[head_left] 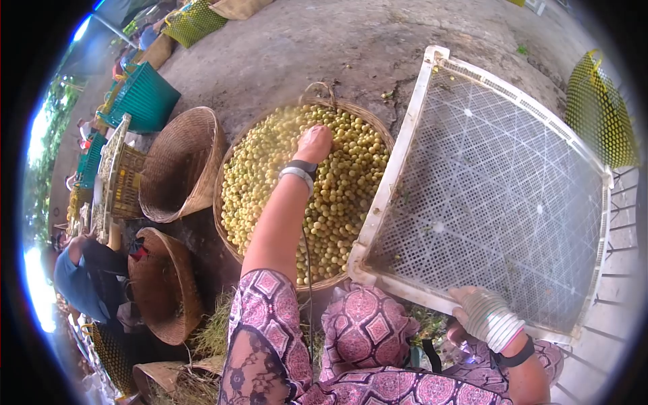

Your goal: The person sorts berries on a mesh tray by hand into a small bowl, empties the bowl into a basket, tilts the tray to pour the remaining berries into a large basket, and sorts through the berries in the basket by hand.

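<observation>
A wide woven basket (218,196) holds a heap of small round yellow-green fruits (270,196). Over the upper middle of the heap is my left hand (315,143), bare, with its fingers curled in; what it holds, if anything, is hidden. To the right, a large white mesh tray (499,196) lies tilted, its left edge beside the basket. My right hand (482,316), in a striped glove, is closed on the tray's near rim, with the fingertips partly hidden.
Two woven baskets, one upper (179,165) and one lower (162,287), stand at the left. Farther back is a green basket (143,98). A person in blue (81,283) sits at the far left. A yellow-black woven bag (597,111) stands at the right. Stems (212,331) lie near my knees.
</observation>
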Tool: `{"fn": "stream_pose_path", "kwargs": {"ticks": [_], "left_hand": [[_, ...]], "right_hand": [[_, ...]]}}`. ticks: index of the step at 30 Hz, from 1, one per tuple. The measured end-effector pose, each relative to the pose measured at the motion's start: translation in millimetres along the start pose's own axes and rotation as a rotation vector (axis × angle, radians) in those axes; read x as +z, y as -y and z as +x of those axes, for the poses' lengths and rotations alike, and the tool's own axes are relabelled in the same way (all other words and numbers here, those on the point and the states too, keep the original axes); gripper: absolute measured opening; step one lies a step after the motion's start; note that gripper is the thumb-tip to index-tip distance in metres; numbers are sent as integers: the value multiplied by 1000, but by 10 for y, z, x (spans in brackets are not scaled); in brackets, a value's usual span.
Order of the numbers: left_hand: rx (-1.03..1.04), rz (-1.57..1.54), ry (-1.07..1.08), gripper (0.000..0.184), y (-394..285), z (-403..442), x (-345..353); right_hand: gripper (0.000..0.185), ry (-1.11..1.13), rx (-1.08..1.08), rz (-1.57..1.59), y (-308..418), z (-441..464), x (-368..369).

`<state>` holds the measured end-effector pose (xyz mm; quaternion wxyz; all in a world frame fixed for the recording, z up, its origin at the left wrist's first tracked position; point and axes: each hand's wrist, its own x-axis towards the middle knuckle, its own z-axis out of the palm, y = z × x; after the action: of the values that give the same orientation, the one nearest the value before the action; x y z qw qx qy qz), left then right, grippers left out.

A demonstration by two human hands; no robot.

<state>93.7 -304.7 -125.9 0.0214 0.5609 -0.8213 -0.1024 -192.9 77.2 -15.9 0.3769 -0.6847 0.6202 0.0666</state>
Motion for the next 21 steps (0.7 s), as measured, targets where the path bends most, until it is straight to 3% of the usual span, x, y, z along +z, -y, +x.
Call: {"fn": "stream_pose_path", "kwargs": {"ticks": [2, 5, 10, 16, 17, 21], "left_hand": [[-19, 53, 1, 20, 7, 41, 49], [135, 93, -200, 17, 220, 90, 257], [8, -147, -203, 16, 104, -337, -183], [-42, -170, -378, 17, 912, -909, -237], [-354, -398, -212, 17, 805, -1063, -445], [-227, -296, -345, 14, 1144, -1212, -277]], "right_hand": [[37, 1, -6, -9, -2, 2, -3], [38, -33, -39, -33, -43, -8, 49], [38, -39, -34, -44, -34, -32, 45], [37, -23, -23, -27, -29, -34, 70], [37, -7, 1, -17, 19, -41, 31], [36, -60, -50, -33, -21, -48, 109]]}}
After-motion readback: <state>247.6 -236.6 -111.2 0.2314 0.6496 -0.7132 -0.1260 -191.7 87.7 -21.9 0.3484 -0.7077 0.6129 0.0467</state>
